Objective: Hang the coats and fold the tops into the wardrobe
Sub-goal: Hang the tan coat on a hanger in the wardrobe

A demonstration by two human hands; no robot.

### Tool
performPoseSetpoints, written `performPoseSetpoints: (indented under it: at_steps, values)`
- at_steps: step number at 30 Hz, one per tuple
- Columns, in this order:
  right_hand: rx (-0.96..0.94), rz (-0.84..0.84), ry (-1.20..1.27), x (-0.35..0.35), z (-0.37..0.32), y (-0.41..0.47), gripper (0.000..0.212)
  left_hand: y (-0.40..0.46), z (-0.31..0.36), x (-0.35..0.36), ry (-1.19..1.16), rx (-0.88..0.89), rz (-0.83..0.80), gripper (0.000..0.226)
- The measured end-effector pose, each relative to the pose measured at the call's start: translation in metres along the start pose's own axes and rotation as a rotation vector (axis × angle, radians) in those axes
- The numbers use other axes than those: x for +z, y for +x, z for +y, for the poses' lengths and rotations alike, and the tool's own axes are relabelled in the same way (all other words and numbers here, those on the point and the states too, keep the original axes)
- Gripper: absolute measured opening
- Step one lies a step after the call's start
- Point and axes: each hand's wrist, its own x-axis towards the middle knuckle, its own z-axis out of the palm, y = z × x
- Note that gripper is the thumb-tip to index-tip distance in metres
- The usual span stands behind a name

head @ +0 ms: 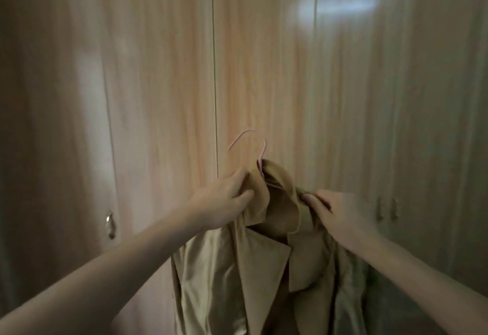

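A tan coat (261,260) with wide lapels and a shiny lining hangs in front of me on a thin pink hanger (257,147), whose hook sticks up above the collar. My left hand (224,197) pinches the collar's left side. At the right shoulder, my right hand (340,215) grips the collar's other side. Behind the coat stands the wardrobe (163,75), its light wood doors all closed.
A metal door handle (110,225) sits low on the left door. Two more handles (386,209) sit side by side on the right doors. A bright reflection shows on the upper right door. The room is dim.
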Motion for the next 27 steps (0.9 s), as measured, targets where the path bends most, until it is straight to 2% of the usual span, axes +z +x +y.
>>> performPoseSetpoints:
  at_steps: [2, 6, 8, 11, 13, 16, 19, 22, 27]
  values:
    - [0.007, -0.014, 0.129, 0.025, -0.011, 0.006, 0.047, -0.022, -0.022, -0.010, 0.010, -0.005, -0.033, 0.018]
    - [0.029, -0.152, 0.340, 0.071, -0.046, 0.014, 0.039, -0.072, -0.076, -0.026, 0.272, -0.066, -0.064, 0.053]
    - [0.029, -0.196, 0.379, 0.095, -0.062, 0.013, 0.037, -0.099, -0.102, -0.030, 0.323, -0.164, -0.117, 0.047]
    - [0.012, -0.264, 0.380, 0.128, -0.081, 0.013, 0.035, -0.134, -0.128, -0.034, 0.319, -0.223, -0.122, 0.015]
    - [-0.052, -0.337, 0.285, 0.147, -0.093, 0.012, 0.033, -0.152, -0.140, -0.037, 0.305, -0.279, -0.177, 0.013]
    - [-0.187, -0.467, -0.019, 0.174, -0.107, 0.008, 0.040, -0.175, -0.154, -0.033, 0.281, -0.353, -0.266, 0.015]
    - [-0.269, -0.576, -0.135, 0.202, -0.116, 0.002, 0.038, -0.196, -0.164, -0.022, 0.166, -0.391, -0.273, 0.014]
    - [-0.360, -0.563, -0.177, 0.221, -0.126, 0.003, 0.030, -0.206, -0.173, -0.014, 0.000, -0.450, -0.203, 0.015]
    - [-0.363, -0.534, -0.196, 0.240, -0.120, 0.014, 0.031, -0.199, -0.191, -0.004, -0.120, -0.484, -0.106, 0.019]
